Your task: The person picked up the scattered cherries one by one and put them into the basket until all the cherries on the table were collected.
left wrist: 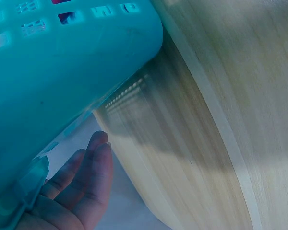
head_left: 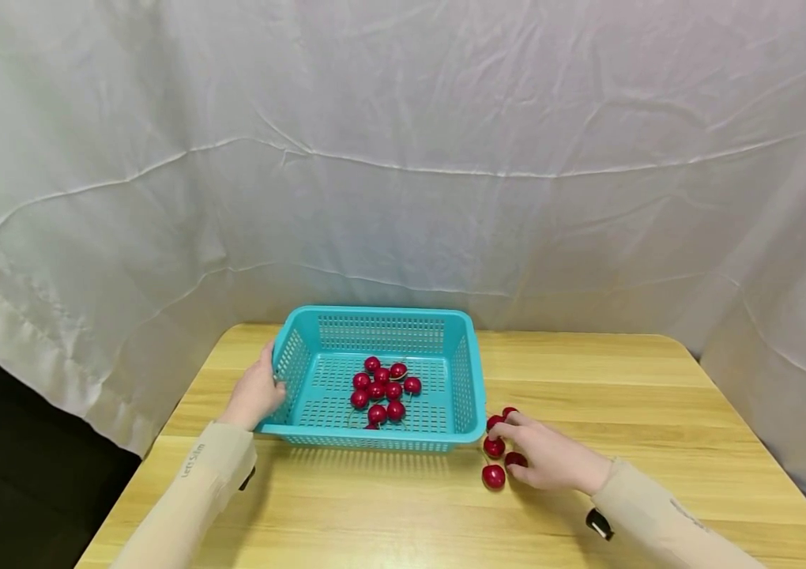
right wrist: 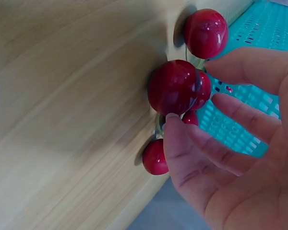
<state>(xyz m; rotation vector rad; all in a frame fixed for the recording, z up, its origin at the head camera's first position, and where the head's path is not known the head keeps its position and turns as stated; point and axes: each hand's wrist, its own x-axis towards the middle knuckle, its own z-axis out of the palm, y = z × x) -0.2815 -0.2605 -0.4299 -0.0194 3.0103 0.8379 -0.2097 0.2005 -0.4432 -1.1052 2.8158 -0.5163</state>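
Observation:
A turquoise plastic basket (head_left: 477,379) stands on the wooden table with several dark red cherries (head_left: 377,390) lying in it. My left hand (head_left: 255,391) grips its left rim, the thumb over the inner side; in the left wrist view the other fingers (left wrist: 93,179) extend outside the basket wall, beneath the rim. To the right of the basket, several loose cherries (head_left: 493,476) lie close together on the table. My right hand (head_left: 552,456) reaches over them with fingers spread. In the right wrist view a fingertip touches one cherry (right wrist: 173,87), and the thumb is close beside the group.
The wooden table (head_left: 374,514) ends at a rounded back edge. Behind it and at the sides hangs a pale grey cloth (head_left: 403,221). A dark area (head_left: 12,442) lies beyond the table's left edge.

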